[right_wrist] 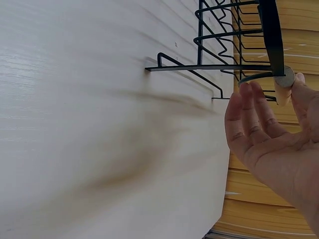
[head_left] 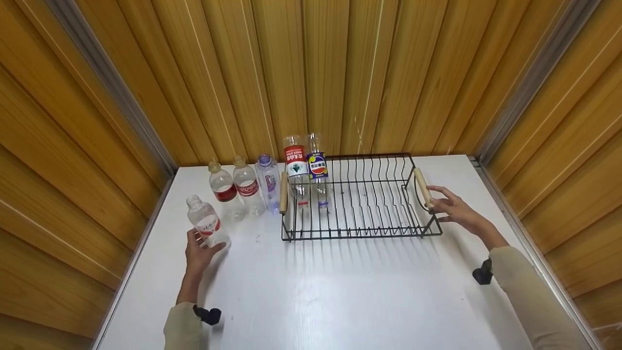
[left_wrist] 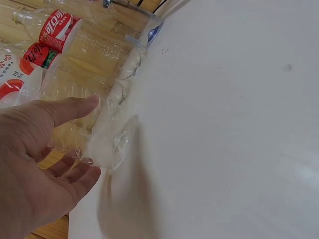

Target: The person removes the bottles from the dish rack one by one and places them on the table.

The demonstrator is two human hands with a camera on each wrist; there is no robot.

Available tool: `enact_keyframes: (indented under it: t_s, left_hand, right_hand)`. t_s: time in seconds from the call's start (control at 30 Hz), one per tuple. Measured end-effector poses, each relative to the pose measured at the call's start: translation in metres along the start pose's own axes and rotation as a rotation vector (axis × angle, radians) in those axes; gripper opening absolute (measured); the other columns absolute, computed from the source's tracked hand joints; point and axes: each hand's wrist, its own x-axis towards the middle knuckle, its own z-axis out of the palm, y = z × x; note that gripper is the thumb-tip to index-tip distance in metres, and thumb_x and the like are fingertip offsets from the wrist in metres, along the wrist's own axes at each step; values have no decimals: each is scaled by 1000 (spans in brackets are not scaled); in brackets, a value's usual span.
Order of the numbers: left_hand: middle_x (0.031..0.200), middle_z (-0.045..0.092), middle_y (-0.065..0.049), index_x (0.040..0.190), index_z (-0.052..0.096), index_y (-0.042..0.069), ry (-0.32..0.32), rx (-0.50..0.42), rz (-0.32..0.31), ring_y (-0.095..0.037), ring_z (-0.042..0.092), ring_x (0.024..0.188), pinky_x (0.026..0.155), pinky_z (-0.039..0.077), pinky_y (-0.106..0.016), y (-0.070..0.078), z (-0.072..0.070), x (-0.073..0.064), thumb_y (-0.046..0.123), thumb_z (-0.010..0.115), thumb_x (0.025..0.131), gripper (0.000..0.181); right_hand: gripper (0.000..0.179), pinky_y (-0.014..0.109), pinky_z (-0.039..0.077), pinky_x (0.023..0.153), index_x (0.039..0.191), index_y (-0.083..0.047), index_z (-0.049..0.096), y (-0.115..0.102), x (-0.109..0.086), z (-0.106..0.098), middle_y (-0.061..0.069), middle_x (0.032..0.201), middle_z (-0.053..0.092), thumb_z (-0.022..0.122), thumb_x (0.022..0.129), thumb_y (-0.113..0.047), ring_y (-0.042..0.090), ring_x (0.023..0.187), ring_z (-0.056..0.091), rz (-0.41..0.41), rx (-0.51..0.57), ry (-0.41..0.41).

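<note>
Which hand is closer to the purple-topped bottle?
Left. The left hand holds a water bottle, left and in front of the purple-topped bottle; the right hand is across the wire rack, at its wooden handle.

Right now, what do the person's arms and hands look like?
The left hand and right hand are bare, with no gloves or rings showing. The arms wear a plain beige left sleeve and a matching plain beige right sleeve. A small black blocky left wrist device and a similar black right wrist device stick out near the cuffs.
</note>
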Motion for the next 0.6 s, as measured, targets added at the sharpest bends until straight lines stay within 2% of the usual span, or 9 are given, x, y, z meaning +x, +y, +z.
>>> enact_keyframes:
  t_s: [0.17, 0.27, 0.47, 0.6]
  left_hand:
    - [149, 41, -30, 150, 26, -2, 43, -1, 56, -48, 43, 140, 117, 37, -57, 0, -4, 10, -3, 78, 85, 83]
    - [147, 43, -30, 150, 27, -3, 59, 18, 62, -47, 45, 137, 116, 39, -56, 1, -6, 19, -2, 78, 85, 83]
    - [151, 42, -29, 152, 27, 0, 72, 81, 22, -47, 45, 138, 117, 37, -58, 6, -8, 37, 3, 77, 87, 83]
    - [150, 43, -32, 152, 28, 0, 89, 116, 45, -49, 46, 138, 117, 36, -59, 10, -10, 45, 3, 76, 87, 81]
  right_hand:
    - [62, 59, 50, 103, 162, -14, 20, -2, 0, 1, 32, 144, 50, 47, 109, -34, 15, 115, 61, 3, 5, 0]
    - [62, 56, 51, 102, 161, -14, 20, -4, -1, 1, 31, 143, 52, 47, 109, -34, 18, 116, 62, 8, 4, -1]
    - [64, 62, 48, 105, 162, -13, 16, -5, -1, 1, 35, 145, 48, 47, 109, -33, 41, 131, 55, 27, 18, -22]
    - [65, 66, 45, 107, 162, -15, 15, -4, -1, 1, 36, 147, 46, 48, 109, -32, 50, 135, 48, 30, 32, -23]
